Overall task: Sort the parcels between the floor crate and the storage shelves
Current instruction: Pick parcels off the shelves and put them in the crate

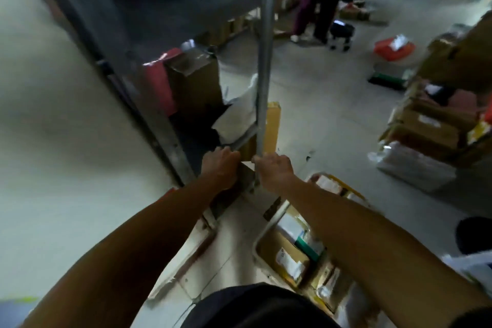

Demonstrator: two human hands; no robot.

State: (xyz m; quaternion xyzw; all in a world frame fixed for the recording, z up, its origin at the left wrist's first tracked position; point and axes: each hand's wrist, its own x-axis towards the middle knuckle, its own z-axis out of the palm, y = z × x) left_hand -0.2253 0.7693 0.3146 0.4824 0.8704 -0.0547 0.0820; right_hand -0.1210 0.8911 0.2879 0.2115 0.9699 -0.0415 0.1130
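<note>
Warehouse floor, grey metal storage shelves left. Left hand and right hand both grip brown cardboard parcel at lowest shelf; slide level past upright. Parcel-filled floor crate below right arm.

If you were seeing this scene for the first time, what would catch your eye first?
Two bare arms reach forward to the foot of a metal shelf post, the left hand and right hand either side of a long cardboard box there. Below right sits a floor crate full of parcels, and a person's legs stand in the background.
</note>
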